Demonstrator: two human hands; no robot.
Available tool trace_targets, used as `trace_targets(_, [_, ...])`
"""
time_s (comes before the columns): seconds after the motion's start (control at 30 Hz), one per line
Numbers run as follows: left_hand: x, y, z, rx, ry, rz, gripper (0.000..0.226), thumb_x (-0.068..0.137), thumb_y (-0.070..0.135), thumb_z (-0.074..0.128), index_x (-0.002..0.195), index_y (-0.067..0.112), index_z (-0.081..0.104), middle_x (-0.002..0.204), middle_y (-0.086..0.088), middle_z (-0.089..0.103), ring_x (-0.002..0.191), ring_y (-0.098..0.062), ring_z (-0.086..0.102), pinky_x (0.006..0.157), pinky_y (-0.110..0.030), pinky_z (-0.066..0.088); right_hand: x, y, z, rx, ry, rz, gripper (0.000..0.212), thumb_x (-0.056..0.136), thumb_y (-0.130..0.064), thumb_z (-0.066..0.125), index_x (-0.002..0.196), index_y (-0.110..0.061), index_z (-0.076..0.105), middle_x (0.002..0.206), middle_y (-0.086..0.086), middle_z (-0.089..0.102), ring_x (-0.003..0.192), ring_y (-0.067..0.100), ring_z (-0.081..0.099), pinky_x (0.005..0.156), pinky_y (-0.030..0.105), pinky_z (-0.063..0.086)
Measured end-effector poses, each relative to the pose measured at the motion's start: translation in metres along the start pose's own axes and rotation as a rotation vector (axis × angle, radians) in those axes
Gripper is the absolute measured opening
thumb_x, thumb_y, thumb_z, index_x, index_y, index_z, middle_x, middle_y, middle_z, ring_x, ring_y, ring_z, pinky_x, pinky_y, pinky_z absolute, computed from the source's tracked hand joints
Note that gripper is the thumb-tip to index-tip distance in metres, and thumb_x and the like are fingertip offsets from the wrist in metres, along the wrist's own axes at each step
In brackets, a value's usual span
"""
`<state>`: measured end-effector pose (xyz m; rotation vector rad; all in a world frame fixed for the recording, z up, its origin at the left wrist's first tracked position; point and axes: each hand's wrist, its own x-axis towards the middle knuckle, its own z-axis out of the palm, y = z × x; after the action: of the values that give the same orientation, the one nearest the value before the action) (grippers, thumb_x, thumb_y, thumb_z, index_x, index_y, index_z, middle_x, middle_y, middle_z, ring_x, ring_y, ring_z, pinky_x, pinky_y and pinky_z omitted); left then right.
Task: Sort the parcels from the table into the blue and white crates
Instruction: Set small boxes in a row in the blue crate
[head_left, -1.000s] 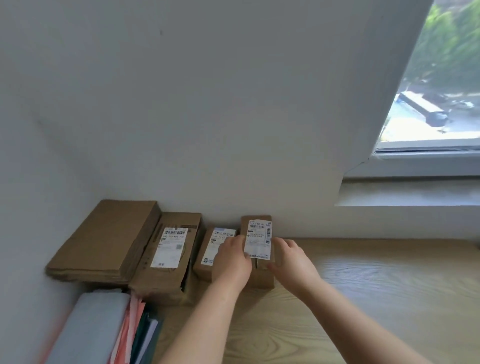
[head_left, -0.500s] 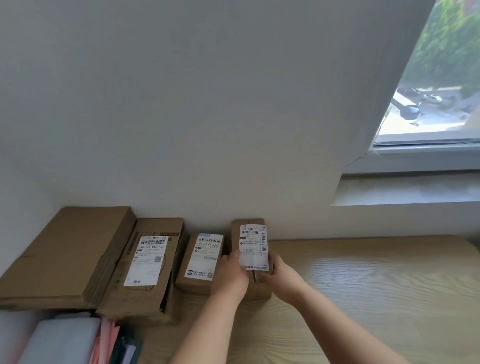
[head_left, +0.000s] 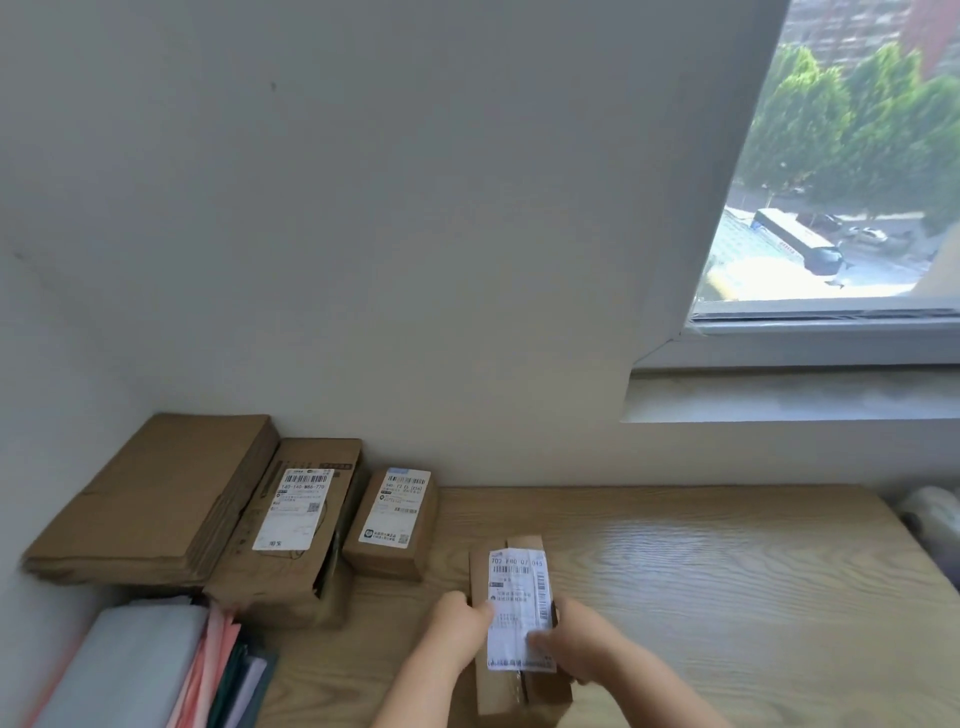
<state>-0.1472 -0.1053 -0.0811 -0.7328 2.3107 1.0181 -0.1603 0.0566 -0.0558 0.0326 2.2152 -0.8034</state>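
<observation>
Parcel (head_left: 500, 691) gripped between both hands.
It is held at the table's (head_left: 727, 571) near side, left hand (head_left: 460, 623) curled round its left edge, right hand's (head_left: 576, 644) thumb pressed on the label (head_left: 517, 587).

held parcel (head_left: 517, 597): brown cardboard, white label, black barcode print
small parcel (head_left: 389, 525): brown, white label, pale blue top strip
middle parcel (head_left: 291, 551): brown, white label, black print
flat box (head_left: 150, 493), left: plain brown
table (head_left: 727, 597): pale wood, wavy grain
folders (head_left: 223, 670), lower left: grey-blue, pink, dark green, lilac
wall (head_left: 363, 208): off-white
</observation>
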Motion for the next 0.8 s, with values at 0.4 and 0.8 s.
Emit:
trace_targets(0.4, [-0.089,0.013,-0.013,-0.750,0.127,0.071,0.036,0.091,0.034,0.068,0.111,0.008,0.054,0.101,-0.005,0.068,0.086,-0.014,0.059,0.063,-0.028,0.039,-0.052,0.007,-0.021,0.284,0.106,-0.207,0.042,0.085,-0.020,0.068,0.125,-0.020,0.054,0.103,-0.008,0.068,0.088,0.009,0.070,0.065,0.023,0.053])
trace_targets(0.8, [-0.116,-0.016,-0.093,-1.001,-0.012,0.230,0.048,0.078,0.050,0.077,0.114,0.020,0.069,0.100,-0.006,0.077,0.102,-0.028,0.070,0.096,-0.046,0.054,-0.111,-0.061,-0.003,0.646,0.203,-0.418,0.058,0.084,-0.027,0.077,0.135,-0.036,0.051,0.115,0.011,0.064,0.107,0.021,0.066,0.099,0.041,0.050])
